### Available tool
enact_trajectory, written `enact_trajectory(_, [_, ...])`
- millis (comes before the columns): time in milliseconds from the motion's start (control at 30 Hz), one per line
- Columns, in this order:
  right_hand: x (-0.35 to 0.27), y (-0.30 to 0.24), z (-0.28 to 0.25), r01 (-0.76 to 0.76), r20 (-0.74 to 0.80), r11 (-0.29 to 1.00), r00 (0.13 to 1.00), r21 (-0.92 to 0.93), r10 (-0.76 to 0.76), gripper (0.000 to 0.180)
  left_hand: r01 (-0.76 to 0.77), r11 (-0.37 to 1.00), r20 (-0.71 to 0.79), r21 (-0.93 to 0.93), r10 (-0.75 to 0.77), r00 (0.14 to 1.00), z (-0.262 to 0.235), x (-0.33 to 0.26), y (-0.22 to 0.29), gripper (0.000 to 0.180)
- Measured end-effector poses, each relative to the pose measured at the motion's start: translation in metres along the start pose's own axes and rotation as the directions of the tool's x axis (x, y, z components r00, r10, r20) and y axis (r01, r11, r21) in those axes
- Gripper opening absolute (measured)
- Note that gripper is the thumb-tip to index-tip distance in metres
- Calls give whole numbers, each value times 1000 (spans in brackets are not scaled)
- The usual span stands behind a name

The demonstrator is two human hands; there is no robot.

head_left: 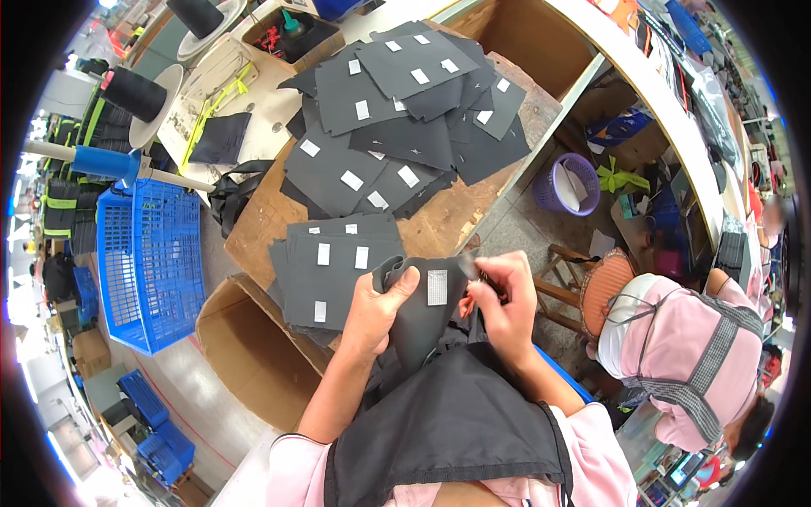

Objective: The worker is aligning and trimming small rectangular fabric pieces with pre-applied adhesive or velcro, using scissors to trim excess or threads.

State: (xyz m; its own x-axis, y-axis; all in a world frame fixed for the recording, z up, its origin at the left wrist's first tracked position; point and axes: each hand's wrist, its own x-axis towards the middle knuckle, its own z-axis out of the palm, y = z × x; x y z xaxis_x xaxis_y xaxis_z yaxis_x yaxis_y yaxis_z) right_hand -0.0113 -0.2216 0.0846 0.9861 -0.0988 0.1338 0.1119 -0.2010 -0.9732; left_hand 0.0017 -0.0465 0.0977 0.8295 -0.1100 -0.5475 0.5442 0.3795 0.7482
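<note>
Close in front of me, a dark grey fabric panel (416, 317) with a white rectangular patch hangs curled. My left hand (380, 308) grips its left edge, thumb on top. At the panel's upper right edge, my right hand (505, 296) is closed around a small dark tool (480, 286) with a reddish end; fingers and blur hide its exact kind. A stack of similar grey panels (338, 270) with white patches lies just left of and beyond my left hand. Farther off, a larger loose pile of these panels (405, 118) spreads over the wooden board (452, 211).
An open cardboard box (253, 355) stands left below the board, near a blue plastic crate (148, 262). Black thread cones (135, 97) stand at the far left. To the right are a purple bin (568, 186), a wooden stool (553, 279) and a seated person (684, 355) in pink.
</note>
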Motion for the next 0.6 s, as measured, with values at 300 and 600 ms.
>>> enact_trajectory(300, [17, -16, -14, 397, 286, 846, 908, -357, -305, 31, 1, 995, 83, 96, -9, 996, -2, 0, 4, 29])
enact_trajectory(600, [12, -13, -18, 376, 221, 867, 922, -328, -317, 27, 11, 994, 70, 111, -19, 997, -2, -1, 7, 31])
